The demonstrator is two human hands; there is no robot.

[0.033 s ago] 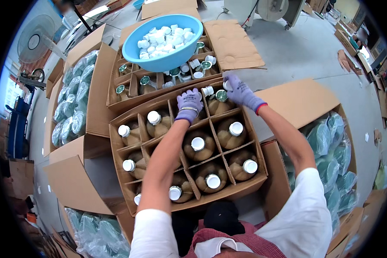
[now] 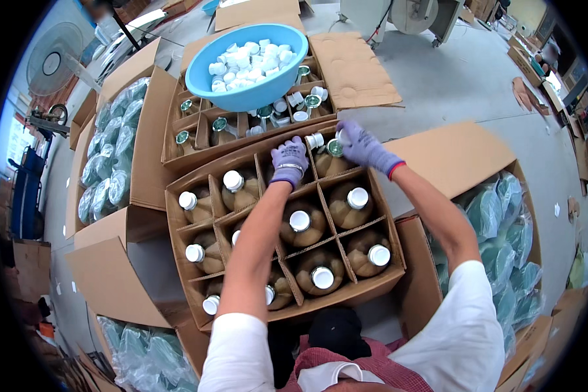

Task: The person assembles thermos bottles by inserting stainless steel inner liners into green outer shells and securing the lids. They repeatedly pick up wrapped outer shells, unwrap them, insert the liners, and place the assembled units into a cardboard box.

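A cardboard carton (image 2: 346, 302) with dividers holds large glass bottles in front of me; most wear white caps, such as the middle bottle (image 2: 298, 221). My left hand (image 2: 290, 159), in a purple glove, is closed over a back-row compartment and hides what is under its fingers. At the back right corner, my gloved right hand (image 2: 366, 145) pinches a white cap (image 2: 342, 136) just above an uncapped bottle's green mouth (image 2: 334, 147). Between the hands, another white cap (image 2: 315, 140) lies tilted beside that mouth.
Behind, a blue basin (image 2: 261, 98) full of white caps rests on a second carton (image 2: 176, 157) of uncapped bottles. Opened cartons of plastic-wrapped green bottles stand at left (image 2: 104, 176), right (image 2: 496, 222) and lower left (image 2: 144, 353). A fan (image 2: 52, 62) stands far left.
My right hand has shifted slightly down and left with the cap, closer to the uncapped mouth. My left hand stays in nearly the same place.
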